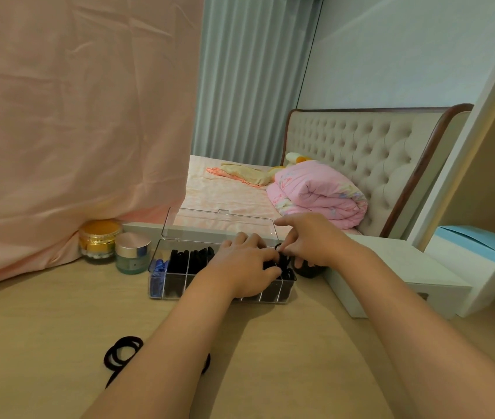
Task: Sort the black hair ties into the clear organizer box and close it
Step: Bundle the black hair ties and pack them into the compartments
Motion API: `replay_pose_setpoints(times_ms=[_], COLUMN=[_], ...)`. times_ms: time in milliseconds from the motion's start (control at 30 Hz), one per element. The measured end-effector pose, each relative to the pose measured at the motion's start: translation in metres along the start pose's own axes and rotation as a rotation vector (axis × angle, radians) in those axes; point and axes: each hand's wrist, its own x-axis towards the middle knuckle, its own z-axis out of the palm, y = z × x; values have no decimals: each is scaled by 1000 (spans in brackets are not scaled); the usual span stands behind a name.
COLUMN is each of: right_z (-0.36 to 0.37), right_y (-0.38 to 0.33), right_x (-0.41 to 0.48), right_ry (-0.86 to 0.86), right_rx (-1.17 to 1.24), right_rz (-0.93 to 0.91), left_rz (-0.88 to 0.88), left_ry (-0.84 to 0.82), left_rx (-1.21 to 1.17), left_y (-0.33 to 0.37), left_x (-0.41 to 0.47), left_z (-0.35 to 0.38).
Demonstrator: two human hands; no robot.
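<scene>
big pink sheet [74, 116] hangs over the whole left side, and the bed [225, 195] with a tufted headboard [361, 152] and a rolled pink quilt [315, 195] sits behind. up front is the pale wood tabletop [43, 313], with a white riser box [391, 267] on its right.

both bare forearms reach in from the bottom edge and meet over the clear organizer box [161, 285], which sits mid-tabletop with its lid [219, 225] tipped up and open at the back.

left hand [240, 267] is palm down over the box's right half, grip curled into the black hair ties [179, 261] bunched there. right hand [309, 237] comes in from the right end with the wrist a bit higher. its index finger sticks out to the left, and the grip is pinching one tie just above the last compartment.

most compartments are stuffed with black ties, and the far left one holds blue ties [157, 267]. two jars sit left of the box, a gold-lidded one [99, 240] and a silver-lidded one [133, 252]. a few loose ties [122, 352] lie on the near tabletop, partly under the left forearm.
</scene>
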Motion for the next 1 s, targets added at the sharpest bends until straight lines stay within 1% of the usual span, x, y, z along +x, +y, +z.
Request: replay_pose_setpoints(times_ms=[100,167,200,233,333,400,467,533,600,700,867,933,1000], right_z=[4,8,11,14,29,36,41,40,37,40,41,40,41], right_y=[5,7,8,8,7,6,6,4,1,1,0,2,6], right_x=[-7,-13,-16,-20,-33,-42,-49,-51,-48,-43,-40,-40,-41], right_ry=[67,193,229,216,79,95,143,159,156,126,-28,-18,58], right_rx=[103,103,93,77,90,85,-19,-128,-145,-187,-237,-194,-107], right_rz=[-1,-19,-15,-12,-25,-31,-49,-58,-53,-63,-45,-64,-100], left_rz=[-3,-7,-9,-11,-26,-56,-103,-126,-110,-59,-22,-15,-5], left_ry=[-21,-19,-16,-16,-42,-43,-20,16,34,13,-21,-51,-67], left_rx=[20,0,-13,-31,-122,-237,-341,-377,-343,-216,-133,-72,-42], left_y=[1,2,2,1,-2,-6,-8,-8,-6,-3,-2,1,5], left_x=[1,0,0,1,2,2,0,-2,-3,-6,-3,-2,-1], left_z=[0,-1,-2,-3,-7,-10,-12,-13,-14,-13,-9,-6,-5])
